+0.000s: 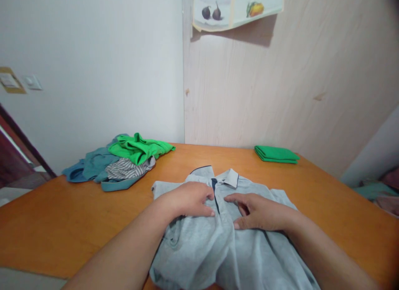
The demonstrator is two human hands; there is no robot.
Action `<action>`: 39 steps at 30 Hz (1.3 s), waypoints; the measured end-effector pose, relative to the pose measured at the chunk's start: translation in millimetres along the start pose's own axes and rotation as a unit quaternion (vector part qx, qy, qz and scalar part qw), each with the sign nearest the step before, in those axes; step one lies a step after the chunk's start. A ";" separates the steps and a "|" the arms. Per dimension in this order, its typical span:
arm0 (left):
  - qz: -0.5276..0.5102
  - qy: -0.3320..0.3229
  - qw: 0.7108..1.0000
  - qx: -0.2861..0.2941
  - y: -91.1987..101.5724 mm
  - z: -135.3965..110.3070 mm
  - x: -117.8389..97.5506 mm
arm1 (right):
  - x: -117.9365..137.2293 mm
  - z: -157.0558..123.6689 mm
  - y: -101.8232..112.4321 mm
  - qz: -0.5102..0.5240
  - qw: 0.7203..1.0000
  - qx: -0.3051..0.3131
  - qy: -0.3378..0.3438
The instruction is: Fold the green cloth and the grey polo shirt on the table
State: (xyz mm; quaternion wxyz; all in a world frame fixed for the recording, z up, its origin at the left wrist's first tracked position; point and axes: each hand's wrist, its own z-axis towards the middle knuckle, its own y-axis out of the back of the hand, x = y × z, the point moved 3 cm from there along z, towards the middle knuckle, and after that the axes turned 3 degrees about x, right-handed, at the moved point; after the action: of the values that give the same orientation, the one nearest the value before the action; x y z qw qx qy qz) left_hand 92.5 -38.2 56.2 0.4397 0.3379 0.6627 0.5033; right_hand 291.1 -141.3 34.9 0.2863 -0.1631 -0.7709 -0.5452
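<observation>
A light grey collared shirt lies front side up, its collar toward the wall and its lower part reaching the bottom edge of the view. Dark trim shows inside the parted neck placket. On the left side of the chest rests my left hand, thumb and fingers apart beside the placket. My right hand lies on the other side, its index finger and thumb spread and touching the cloth. Neither hand has visibly gathered any fabric between its fingers. Small creases run down the shirt below both hands.
The shirt lies on an orange-brown wooden table. Far left is a loose heap of clothes: a bright green garment, a striped one and blue-teal ones. A folded green cloth sits at the back right, near the wall.
</observation>
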 end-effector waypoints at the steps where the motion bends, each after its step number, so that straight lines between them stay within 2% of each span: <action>1: 0.004 -0.005 1.000 -0.004 -0.1 0.0 -0.5 | 0.0 -0.9 0.0 0.001 1.000 0.005 -0.003; 12: 0.022 -0.006 0.999 0.045 3.8 -3.1 -2.3 | -5.3 -7.4 2.4 0.005 0.999 0.036 -0.031; 20: 0.011 -0.014 0.998 0.053 7.4 -9.8 -10.9 | -7.3 -30.7 -0.1 0.000 0.998 0.033 -0.062; 24: -0.021 -0.045 0.996 0.078 5.4 -10.9 -17.6 | -5.1 -37.8 1.6 0.011 0.995 0.065 -0.078; 27: -0.044 -0.059 0.993 0.091 3.1 -8.9 -19.0 | 1.2 -32.9 10.4 0.063 0.989 0.097 -0.090; 29: -0.050 -0.061 0.993 0.089 1.8 -6.8 -18.6 | 8.5 -23.3 20.4 0.102 0.988 0.075 -0.088; 33: -0.044 -0.055 0.995 0.065 0.6 -4.2 -18.3 | 19.6 5.8 36.1 0.120 0.989 -0.051 -0.074; 37: -0.055 -0.054 0.995 0.067 -0.1 -4.6 -18.9 | 3.9 34.4 23.3 0.077 0.987 -0.107 -0.089; 39: -0.060 -0.048 0.994 0.073 0.0 -5.3 -18.8 | -9.2 43.5 12.5 0.059 0.985 -0.147 -0.063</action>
State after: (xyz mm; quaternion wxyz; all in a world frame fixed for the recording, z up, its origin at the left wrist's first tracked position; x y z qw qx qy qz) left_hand 94.9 -56.8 61.3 0.4750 0.3523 0.6948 0.4093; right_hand 293.9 -95.7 28.0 0.2413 -0.2824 -0.6881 -0.6233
